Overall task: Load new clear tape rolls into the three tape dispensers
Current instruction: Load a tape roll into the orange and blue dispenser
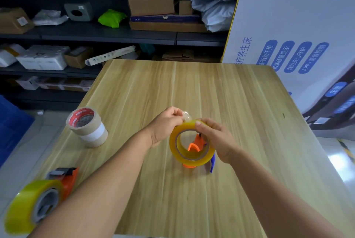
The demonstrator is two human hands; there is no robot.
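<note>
A yellowish clear tape roll (189, 156) is held above the middle of the wooden table (240, 107). My right hand (217, 138) grips its top right edge. At the roll's top, my left hand (165, 125) pinches the peeled free end of the tape (186, 116). Behind and under the roll lies an orange tape dispenser (193, 146) with a blue part (212, 163), partly hidden. A second orange dispenser (66, 177) loaded with a clear roll (28, 205) lies at the near left edge.
A stack of brown and white tape rolls (87, 127) stands at the left of the table. Dark shelves with boxes (151, 5) run behind. A large white printed carton (299, 26) stands at the right. A blue bin (11, 124) sits on the floor at left.
</note>
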